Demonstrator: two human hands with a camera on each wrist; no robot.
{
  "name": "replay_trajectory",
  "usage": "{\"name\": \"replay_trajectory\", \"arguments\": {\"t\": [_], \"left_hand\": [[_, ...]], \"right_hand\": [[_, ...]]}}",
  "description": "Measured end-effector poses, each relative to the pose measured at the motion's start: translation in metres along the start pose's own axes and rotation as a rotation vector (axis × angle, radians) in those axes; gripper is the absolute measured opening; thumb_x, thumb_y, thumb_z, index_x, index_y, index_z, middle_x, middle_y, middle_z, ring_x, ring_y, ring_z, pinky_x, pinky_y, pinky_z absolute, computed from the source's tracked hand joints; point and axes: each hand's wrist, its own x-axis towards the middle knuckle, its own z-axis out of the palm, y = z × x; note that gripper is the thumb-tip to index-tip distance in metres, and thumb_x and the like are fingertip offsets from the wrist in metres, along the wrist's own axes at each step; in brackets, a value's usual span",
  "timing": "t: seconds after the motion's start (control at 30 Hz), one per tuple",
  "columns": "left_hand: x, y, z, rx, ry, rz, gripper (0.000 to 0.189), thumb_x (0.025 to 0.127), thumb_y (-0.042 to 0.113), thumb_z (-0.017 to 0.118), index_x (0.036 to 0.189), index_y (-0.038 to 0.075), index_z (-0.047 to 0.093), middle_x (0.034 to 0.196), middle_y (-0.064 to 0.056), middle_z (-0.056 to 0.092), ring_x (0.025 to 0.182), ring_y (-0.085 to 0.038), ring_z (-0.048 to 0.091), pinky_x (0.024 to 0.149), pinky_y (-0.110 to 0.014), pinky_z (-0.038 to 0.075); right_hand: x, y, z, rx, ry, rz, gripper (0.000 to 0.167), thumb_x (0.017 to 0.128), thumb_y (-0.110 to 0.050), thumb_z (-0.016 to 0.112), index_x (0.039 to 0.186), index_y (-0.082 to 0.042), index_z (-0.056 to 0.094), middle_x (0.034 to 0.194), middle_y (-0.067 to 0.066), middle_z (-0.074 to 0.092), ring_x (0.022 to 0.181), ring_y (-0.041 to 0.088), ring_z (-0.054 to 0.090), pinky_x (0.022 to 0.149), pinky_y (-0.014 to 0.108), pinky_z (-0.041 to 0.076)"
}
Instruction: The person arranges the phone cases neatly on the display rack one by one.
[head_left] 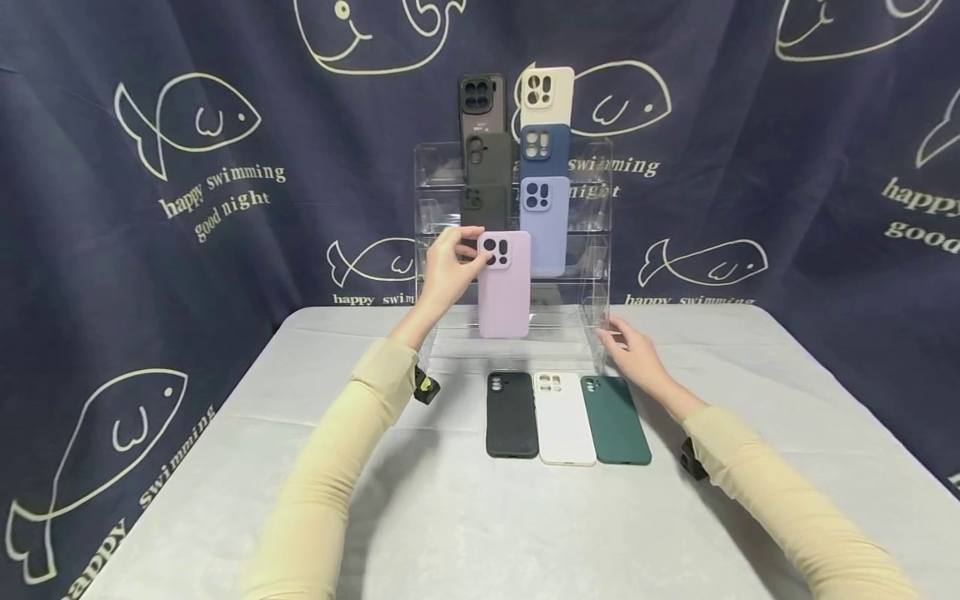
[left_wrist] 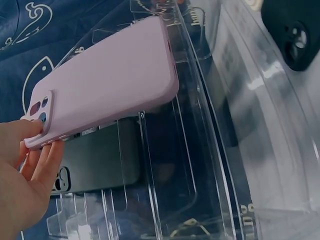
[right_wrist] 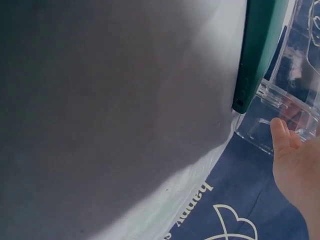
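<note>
My left hand (head_left: 452,265) pinches a lilac phone case (head_left: 505,300) by its camera-cutout corner, thumb in front and fingers along the edge. The case is upright in front of a transparent tiered display stand (head_left: 517,357); in the left wrist view the lilac case (left_wrist: 107,75) tilts across the stand's ledges, and whether its lower end touches one is hard to tell. My right hand (head_left: 636,354) touches the stand's lower right side with fairly straight fingers. In the right wrist view, that hand (right_wrist: 300,167) is beside the transparent plastic, partly cut off by the frame.
Dark cases (head_left: 487,158) overlap in the stand's left column. On its right are a cream case (head_left: 557,104), a navy case (head_left: 555,154) and a periwinkle case (head_left: 546,237). Black (head_left: 512,421), white (head_left: 566,425) and green (head_left: 618,425) cases lie on the table (head_left: 450,517) before it.
</note>
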Motion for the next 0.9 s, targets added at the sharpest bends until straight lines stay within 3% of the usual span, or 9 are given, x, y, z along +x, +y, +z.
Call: {"name": "replay_trajectory", "arguments": {"t": [0.57,0.9], "left_hand": [[0.028,-0.006,0.038,-0.097,0.097,0.01,0.036,0.081,0.002,0.069,0.116,-0.001,0.062,0.112,-0.016,0.057,0.086,-0.025,0.065,0.072,-0.016,0.056],[0.025,-0.014,0.069,-0.149,0.108,0.025,0.036,0.081,0.0,0.069,0.116,0.0,0.061,0.111,-0.014,0.057,0.09,-0.023,0.063,0.074,-0.017,0.056]], "right_hand": [[-0.001,-0.004,0.004,0.011,-0.005,0.005,0.056,0.098,-0.036,0.046,0.139,0.001,0.039,0.133,0.026,0.05,0.115,0.043,0.054,0.098,0.05,0.047],[-0.002,-0.002,0.0,-0.004,-0.003,0.002,0.055,0.099,-0.036,0.046,0.139,0.001,0.039,0.132,0.026,0.052,0.115,0.042,0.055,0.098,0.049,0.047]]}}
